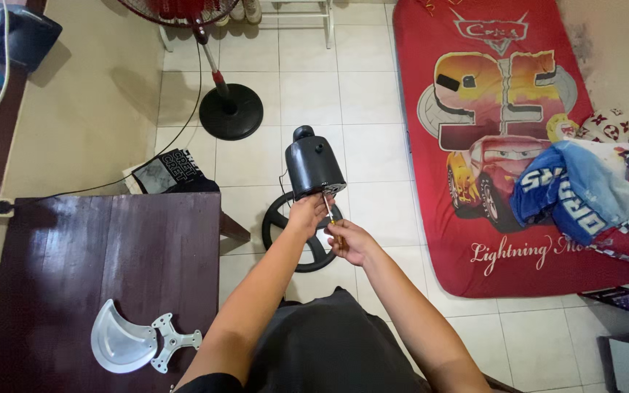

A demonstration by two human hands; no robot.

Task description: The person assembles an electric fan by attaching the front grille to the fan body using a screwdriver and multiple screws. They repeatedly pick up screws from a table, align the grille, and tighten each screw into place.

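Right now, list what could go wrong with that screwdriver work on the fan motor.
1. The left hand steadies the black motor housing right beside the screwdriver tip; a slip could jab it.
2. The housing is held in mid-air above the tiled floor; a loosened part or screw could drop and roll away.

Both arms are bare all the way up, no sleeves in sight, and no watch, rings or gloves on the hands, left (pixel 306 215) or right (pixel 352 242). Lower middle of the frame there's dark grey fabric, shorts or a shirt hem, can't tell which.
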